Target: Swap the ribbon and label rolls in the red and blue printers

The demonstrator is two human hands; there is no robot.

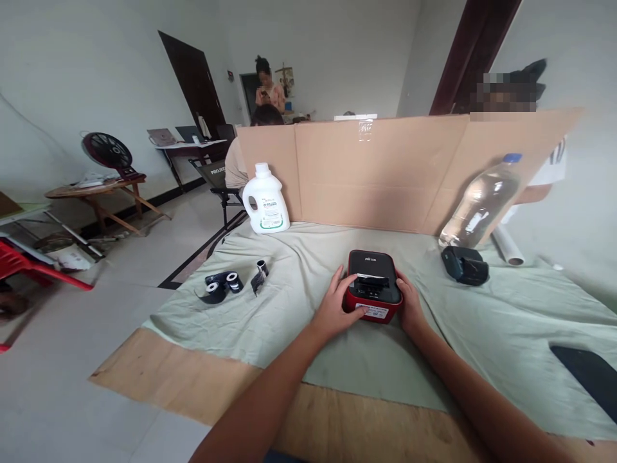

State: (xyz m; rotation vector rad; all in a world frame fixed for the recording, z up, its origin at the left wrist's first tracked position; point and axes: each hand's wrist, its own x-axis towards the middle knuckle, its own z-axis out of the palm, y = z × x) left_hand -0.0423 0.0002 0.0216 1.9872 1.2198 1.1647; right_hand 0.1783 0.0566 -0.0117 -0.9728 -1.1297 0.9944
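Observation:
A red-and-black box-shaped device (373, 265), which looks like a small label printer, stands on the green cloth before me. Its black top has a slot, and a white label (376, 311) is stuck on its red front. My left hand (335, 302) grips the left side, with a finger at the slot and the thumb on the front label. Against the opposite side, my right hand (409, 301) is closed round the edge, its fingertips partly hidden behind the printer. Several rolls of black ribbon (215, 290) lie to the left, one (261, 269) nearer the printer.
At the back, a cardboard sheet (366, 173) stands upright. By it are a white jug (266, 202) and a large clear bottle (482, 202). A black device (465, 265), a paper roll (508, 245) and a dark flat object (588, 376) lie right. People are beyond the cardboard.

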